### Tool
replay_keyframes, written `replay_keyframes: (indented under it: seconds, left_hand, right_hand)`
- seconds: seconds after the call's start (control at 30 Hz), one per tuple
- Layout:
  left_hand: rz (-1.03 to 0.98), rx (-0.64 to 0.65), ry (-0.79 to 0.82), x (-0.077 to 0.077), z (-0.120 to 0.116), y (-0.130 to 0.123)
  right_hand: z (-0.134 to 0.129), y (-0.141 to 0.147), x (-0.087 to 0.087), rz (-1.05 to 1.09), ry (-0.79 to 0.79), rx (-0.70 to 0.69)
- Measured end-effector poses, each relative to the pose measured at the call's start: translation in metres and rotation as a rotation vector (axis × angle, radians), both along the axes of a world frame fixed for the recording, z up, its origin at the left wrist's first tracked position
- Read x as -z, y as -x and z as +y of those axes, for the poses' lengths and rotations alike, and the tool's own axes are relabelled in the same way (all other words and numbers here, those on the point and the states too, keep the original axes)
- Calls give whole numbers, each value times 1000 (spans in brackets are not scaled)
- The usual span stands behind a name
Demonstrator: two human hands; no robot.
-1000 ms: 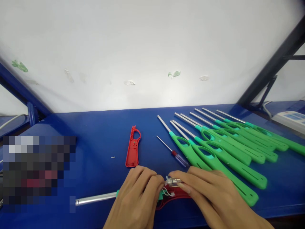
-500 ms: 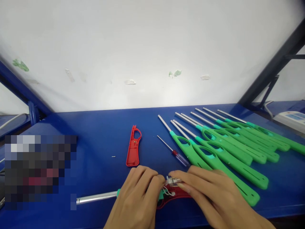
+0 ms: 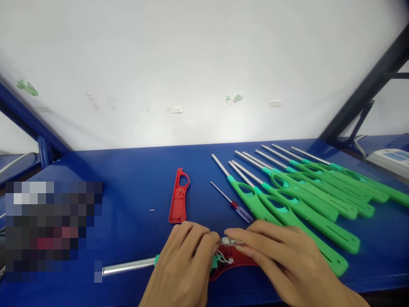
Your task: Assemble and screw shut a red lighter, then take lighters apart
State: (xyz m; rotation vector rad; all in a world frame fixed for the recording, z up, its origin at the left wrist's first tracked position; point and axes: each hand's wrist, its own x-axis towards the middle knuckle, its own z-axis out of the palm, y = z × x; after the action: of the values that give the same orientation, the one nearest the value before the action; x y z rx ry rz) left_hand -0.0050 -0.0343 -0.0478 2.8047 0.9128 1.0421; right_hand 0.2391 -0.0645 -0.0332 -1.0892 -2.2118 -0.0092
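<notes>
A red lighter half-shell point(image 3: 235, 256) with a green collar and a silver tube point(image 3: 129, 267) lies on its side at the front of the blue table, the tube pointing left. My left hand point(image 3: 183, 264) is closed around its collar area. White wires point(image 3: 223, 257) show in the shell beside my left fingertips. My right hand point(image 3: 281, 256) pinches a small clear part point(image 3: 231, 241) over the shell's upper edge; my left fingertips are at its other end. Behind my hands lies a second red half-shell point(image 3: 178, 198), its inside facing up.
A screwdriver point(image 3: 238, 208) lies behind my right hand. Several green lighters point(image 3: 306, 217) spread over the right side of the blue table point(image 3: 128, 187). A small screw point(image 3: 152, 209) lies left of the loose shell. A white device point(image 3: 391, 160) is at far right.
The clear part has tilted flatter and sits slightly lower against the red shell. The shell and tube have shifted slightly left, and my right hand has moved a little.
</notes>
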Motion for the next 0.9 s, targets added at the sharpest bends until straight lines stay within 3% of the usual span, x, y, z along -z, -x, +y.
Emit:
replay_keyframes:
  seconds: [0.3, 0.53, 0.9]
  left_hand:
    - [-92, -22, 16, -11, 1, -6]
    - [-162, -6, 117, -9, 0, -4]
    - [-144, 37, 94, -9, -1, -3]
  right_hand:
    - [-2, 5, -5, 73, 32, 58]
    - [-3, 2, 2, 74, 62, 39]
    - [-5, 0, 4, 11, 60, 21]
